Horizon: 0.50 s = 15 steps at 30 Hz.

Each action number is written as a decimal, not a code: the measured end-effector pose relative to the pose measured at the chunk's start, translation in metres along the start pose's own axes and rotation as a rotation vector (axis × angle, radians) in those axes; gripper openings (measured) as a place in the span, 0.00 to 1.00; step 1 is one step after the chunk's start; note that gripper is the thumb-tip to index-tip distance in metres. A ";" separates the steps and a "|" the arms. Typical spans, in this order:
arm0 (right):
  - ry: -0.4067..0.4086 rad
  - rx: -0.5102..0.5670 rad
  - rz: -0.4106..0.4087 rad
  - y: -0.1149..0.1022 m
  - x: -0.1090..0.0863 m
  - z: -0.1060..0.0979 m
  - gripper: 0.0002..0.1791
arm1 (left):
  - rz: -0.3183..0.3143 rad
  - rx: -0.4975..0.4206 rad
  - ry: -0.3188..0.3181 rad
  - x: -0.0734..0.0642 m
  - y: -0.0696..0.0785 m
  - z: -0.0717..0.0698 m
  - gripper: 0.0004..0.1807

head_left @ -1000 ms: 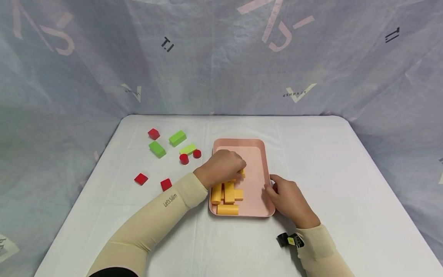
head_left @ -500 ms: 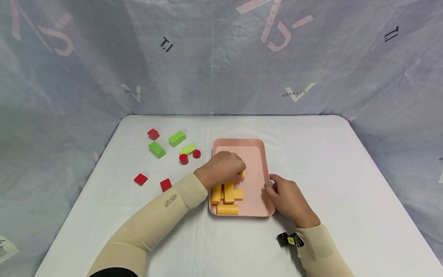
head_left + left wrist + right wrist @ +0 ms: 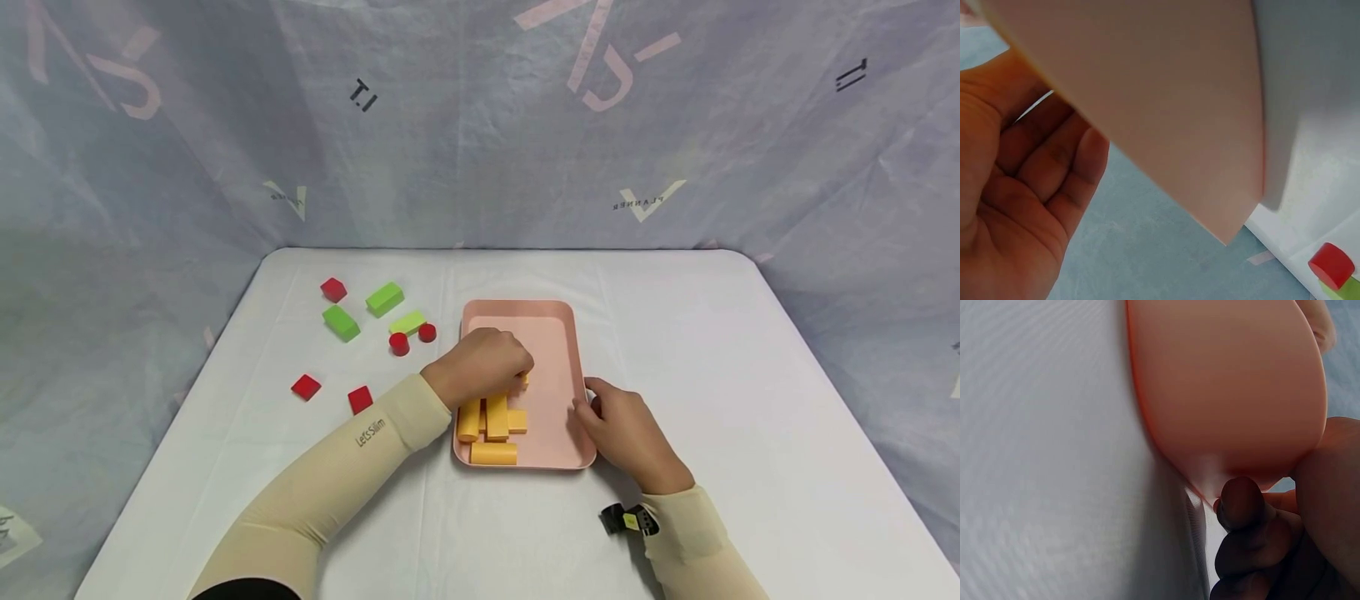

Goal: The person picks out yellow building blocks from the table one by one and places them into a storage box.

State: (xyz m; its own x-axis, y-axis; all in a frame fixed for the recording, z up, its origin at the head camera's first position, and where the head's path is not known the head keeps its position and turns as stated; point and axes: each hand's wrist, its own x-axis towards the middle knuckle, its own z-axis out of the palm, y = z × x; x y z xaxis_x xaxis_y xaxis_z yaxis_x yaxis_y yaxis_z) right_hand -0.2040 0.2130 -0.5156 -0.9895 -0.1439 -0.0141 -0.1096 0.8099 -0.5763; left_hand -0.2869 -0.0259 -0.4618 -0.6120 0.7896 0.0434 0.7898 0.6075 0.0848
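Note:
A pink rectangular tray (image 3: 551, 333) lies on the white table. My left hand (image 3: 483, 362) reaches over its left side, fingers curled down inside. A small yellow block (image 3: 525, 382) shows at the fingertips, pinched there as far as visible; the rest is hidden under the hand. Nearer me in the tray lie several yellow blocks: a cylinder (image 3: 468, 419), a long block (image 3: 497, 417) and another cylinder (image 3: 492, 454) along the near wall. My right hand (image 3: 626, 429) grips the tray's right edge. In the right wrist view its fingers (image 3: 1241, 503) meet the tray's wall (image 3: 1229, 394).
Left of the tray lie green blocks (image 3: 385, 299), a light green block (image 3: 407, 322), red cylinders (image 3: 399, 343) and several red blocks (image 3: 306, 387). A grey printed curtain (image 3: 480, 150) hangs behind the table. A black strap device (image 3: 630, 521) sits at the right wrist.
The small yellow piece at the left fingertips has shifted slightly, with less of it showing, and the left hand has lowered a touch. The right hand and tray stay put.

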 end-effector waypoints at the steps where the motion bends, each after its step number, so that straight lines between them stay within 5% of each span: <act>1: 0.000 -0.001 0.001 0.000 0.000 0.000 0.16 | 0.000 -0.002 0.001 0.000 0.000 0.000 0.16; 15: -0.009 0.004 0.002 -0.001 -0.001 -0.002 0.16 | 0.023 0.083 0.023 -0.009 0.002 -0.004 0.11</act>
State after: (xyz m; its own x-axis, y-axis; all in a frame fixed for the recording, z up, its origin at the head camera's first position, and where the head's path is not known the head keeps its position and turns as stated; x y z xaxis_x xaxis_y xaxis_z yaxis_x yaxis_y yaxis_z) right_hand -0.2032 0.2133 -0.5133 -0.9888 -0.1473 -0.0225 -0.1072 0.8081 -0.5793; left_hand -0.2803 -0.0318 -0.4584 -0.5933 0.8021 0.0678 0.8040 0.5947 0.0006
